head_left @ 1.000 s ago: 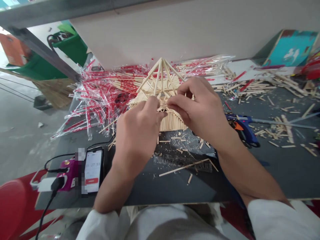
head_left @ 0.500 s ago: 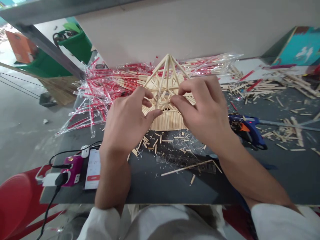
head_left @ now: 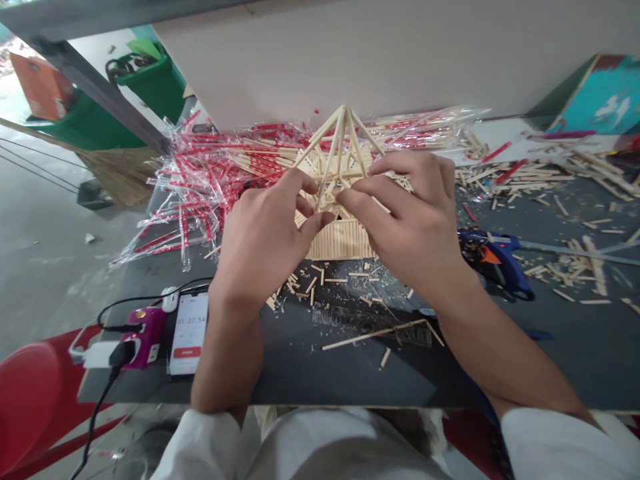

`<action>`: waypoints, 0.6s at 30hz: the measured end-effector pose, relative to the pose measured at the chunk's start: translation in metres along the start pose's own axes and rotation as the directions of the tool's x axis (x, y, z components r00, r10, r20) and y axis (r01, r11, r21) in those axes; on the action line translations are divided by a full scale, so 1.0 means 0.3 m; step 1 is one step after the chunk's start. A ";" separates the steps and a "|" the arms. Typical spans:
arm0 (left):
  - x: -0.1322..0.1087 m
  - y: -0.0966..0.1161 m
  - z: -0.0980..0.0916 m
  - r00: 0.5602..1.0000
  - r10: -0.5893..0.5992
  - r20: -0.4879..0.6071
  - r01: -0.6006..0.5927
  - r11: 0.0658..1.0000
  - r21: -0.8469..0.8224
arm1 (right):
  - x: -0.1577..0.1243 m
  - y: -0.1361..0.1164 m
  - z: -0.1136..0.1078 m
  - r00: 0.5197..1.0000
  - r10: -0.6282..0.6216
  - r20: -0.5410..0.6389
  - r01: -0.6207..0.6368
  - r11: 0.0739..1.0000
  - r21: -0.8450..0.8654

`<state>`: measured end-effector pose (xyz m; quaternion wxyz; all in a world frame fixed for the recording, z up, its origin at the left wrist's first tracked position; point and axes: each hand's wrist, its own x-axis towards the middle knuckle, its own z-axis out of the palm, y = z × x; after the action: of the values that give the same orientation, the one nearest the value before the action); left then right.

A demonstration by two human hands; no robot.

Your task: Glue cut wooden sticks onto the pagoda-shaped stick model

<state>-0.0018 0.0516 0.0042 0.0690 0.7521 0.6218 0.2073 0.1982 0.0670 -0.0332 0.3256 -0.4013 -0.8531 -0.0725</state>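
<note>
A small model house of pale wooden sticks (head_left: 342, 240) stands on the dark table (head_left: 310, 373), with a pointed frame of sticks rising at its top. My left hand (head_left: 260, 240) pinches a stick of the frame between thumb and forefinger on the left side. My right hand (head_left: 410, 220) pinches into the same frame from the right, fingers curled. The fingertips of both hands nearly meet at the middle of the model. What lies between the right fingertips is too small to make out.
A heap of red and clear wrappers (head_left: 200, 180) lies behind the model on the left. A blue glue gun (head_left: 495, 257) rests to the right. Stick offcuts (head_left: 565, 180) litter the table. A phone (head_left: 187, 330) and purple device (head_left: 143, 333) sit at the front left.
My left hand has drawn back from over the model and now pinches at the frame's left side. The view has shifted a little, and the model sits slightly more to the right.
</note>
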 end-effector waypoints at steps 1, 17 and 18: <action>0.000 0.001 -0.001 1.000 0.008 -0.002 -0.008 1.000 -0.007 | 0.000 0.000 0.000 1.000 0.007 0.002 -0.007 1.000 -0.001; 0.000 0.017 0.007 1.000 -0.008 0.013 0.008 0.999 0.038 | 0.007 0.003 0.011 0.998 0.065 0.023 -0.067 0.996 0.059; -0.001 0.020 0.007 1.000 -0.008 0.012 0.007 0.999 0.041 | 0.007 0.001 0.010 0.998 0.059 0.024 -0.060 0.996 0.058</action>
<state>0.0043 0.0503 0.0044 0.0582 0.7524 0.6282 0.1895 0.1959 0.0698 -0.0343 0.3297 -0.4175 -0.8461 -0.0331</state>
